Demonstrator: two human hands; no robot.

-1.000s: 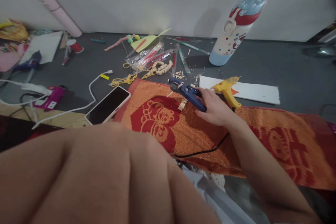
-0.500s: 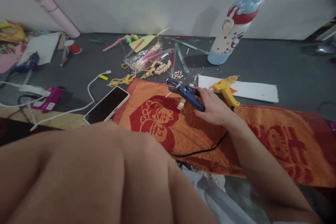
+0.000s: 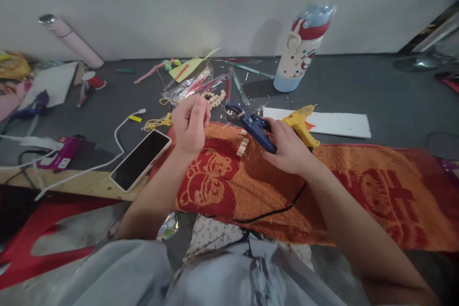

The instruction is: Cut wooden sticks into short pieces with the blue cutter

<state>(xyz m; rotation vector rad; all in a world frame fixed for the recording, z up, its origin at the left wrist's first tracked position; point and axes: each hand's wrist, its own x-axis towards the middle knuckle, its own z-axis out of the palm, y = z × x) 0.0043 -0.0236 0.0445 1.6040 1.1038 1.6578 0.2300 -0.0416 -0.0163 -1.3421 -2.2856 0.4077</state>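
Lying on the dark grey table (image 3: 351, 86), a clear plastic bag (image 3: 186, 88) is seen with red sticks inside. A white-and-blue bottle (image 3: 297, 60) is placed before the grey wall (image 3: 172, 5). Over the orange towel (image 3: 265, 191), blue pliers (image 3: 257, 130) are gripped by the right hand (image 3: 291, 148); the fingers of the left hand (image 3: 191, 123) are curled closed.

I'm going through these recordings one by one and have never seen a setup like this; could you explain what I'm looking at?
There is no robot here, just a person's two bare hands. The view comes from one camera worn on the head, looking forward and down.

The right hand holds a blue plier-like tool over an orange towel. The left hand is curled above the towel's edge; whether it holds anything is hidden.

Small pale sticks lie on the towel. Around it on the dark table are a phone, a yellow glue gun and a cartoon bottle.
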